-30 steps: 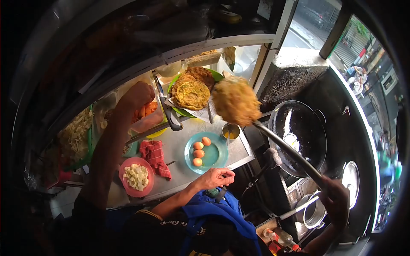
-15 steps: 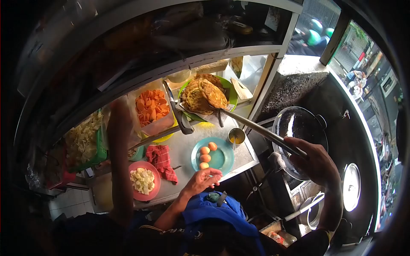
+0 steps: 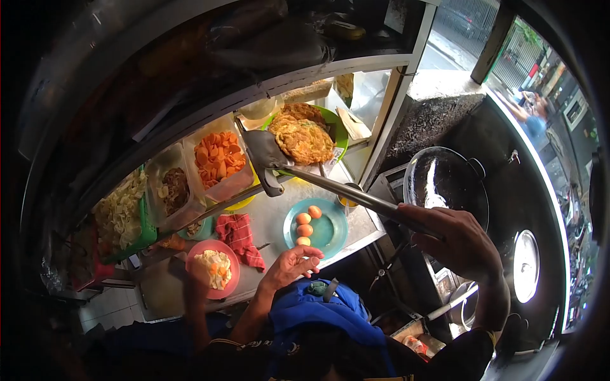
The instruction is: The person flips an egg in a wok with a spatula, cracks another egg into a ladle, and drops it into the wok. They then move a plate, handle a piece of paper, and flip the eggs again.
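Observation:
My right hand (image 3: 454,238) grips the long metal handle of a spatula (image 3: 356,193). Its broad dark blade lies at the left edge of a green plate (image 3: 344,130), beside a stack of browned fried omelettes (image 3: 304,138). No omelette rests on the blade. My left hand (image 3: 291,268) hovers with loosely bent fingers and nothing in it, close to the near rim of a turquoise plate (image 3: 332,236). Several brown eggs (image 3: 304,230) sit in a row on that plate. A metal cup (image 3: 349,202) behind it is partly covered by the spatula handle.
A wok (image 3: 419,184) stands on the stove at right. Sliced carrots (image 3: 218,159) and shredded cabbage (image 3: 121,213) fill containers at left. Another person's blurred arm (image 3: 197,311) reaches beside a pink plate (image 3: 219,294) of chopped vegetables. A red cloth (image 3: 238,238) lies nearby.
The spatula blade has come away from the top omelette and moved left, leaving it on the stack. The other person's arm moved from the carrots to the pink plate, where orange pieces now show.

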Motion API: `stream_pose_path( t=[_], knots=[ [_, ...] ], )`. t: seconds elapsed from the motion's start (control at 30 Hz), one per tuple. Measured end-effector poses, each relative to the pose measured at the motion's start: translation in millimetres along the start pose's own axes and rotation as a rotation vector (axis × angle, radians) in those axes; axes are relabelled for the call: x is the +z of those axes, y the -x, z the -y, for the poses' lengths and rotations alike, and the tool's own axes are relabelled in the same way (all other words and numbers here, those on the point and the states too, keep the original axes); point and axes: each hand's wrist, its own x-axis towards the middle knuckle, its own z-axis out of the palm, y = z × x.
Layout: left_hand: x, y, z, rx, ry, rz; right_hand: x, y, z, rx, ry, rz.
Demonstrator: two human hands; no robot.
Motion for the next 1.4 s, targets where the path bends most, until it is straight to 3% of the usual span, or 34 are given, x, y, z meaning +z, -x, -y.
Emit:
stream_pose_path(
  t=[0.17,0.27,0.37,0.53,0.6,0.63,0.67,0.7,0.77,0.83,0.93,1.0,1.1,1.2,1.4],
  knots=[
    [3.8,-3.5,5.7,-0.073,-0.063,0.086,-11.7,9.8,14.1,0.023,0.028,0.024],
    [5.3,-7.4,5.3,-0.099,-0.113,0.152,-19.7,34.3,24.7,0.15,0.042,0.017],
    [4.9,-12.4,3.9,-0.118,-0.159,0.221,-24.7,71.2,21.3,0.165,0.05,-0.099],
    [9.5,-20.6,4.0,-0.19,-0.272,0.287,-34.9,157.8,25.3,0.375,0.042,-0.164],
    [11.5,-24.9,8.7,-0.203,-0.262,0.314,-34.2,185.7,30.9,0.518,0.104,-0.211],
    [12.5,-27.7,10.2,-0.211,-0.276,0.332,-35.7,196.8,34.7,0.698,0.018,-0.192],
    [13.0,-29.8,11.6,-0.219,-0.29,0.347,-30.1,200.5,32.8,0.714,0.017,-0.197],
    [13.8,-33.1,15.2,-0.21,-0.313,0.368,-19.0,203.7,25.0,0.73,-0.014,-0.324],
    [19.3,-38.4,12.0,-0.224,-0.363,0.402,-0.8,209.9,5.1,0.813,-0.092,-0.48],
    [24.2,-42.9,6.3,-0.232,-0.416,0.428,25.4,216.4,-37.7,0.768,-0.096,-0.6],
    [28.4,-43.6,5.7,-0.213,-0.49,0.423,56.7,197.1,-102.7,0.956,-0.438,-0.706],
    [26.6,-42.9,13.4,-0.111,-0.48,0.405,84.5,184.9,-160.5,0.842,-0.722,-0.789],
    [23.5,-34.9,18.2,-0.122,-0.46,0.347,117.5,165.0,-239.5,0.808,-1.144,-0.964],
    [15.7,-22.2,23.7,-0.17,-0.44,0.268,147.1,153.5,-297.2,0.853,-1.312,-1.058],
    [4.9,-2.1,41.6,-0.244,-0.309,0.134,169.5,157.2,-328.8,0.842,-1.519,-1.041]
  ],
)
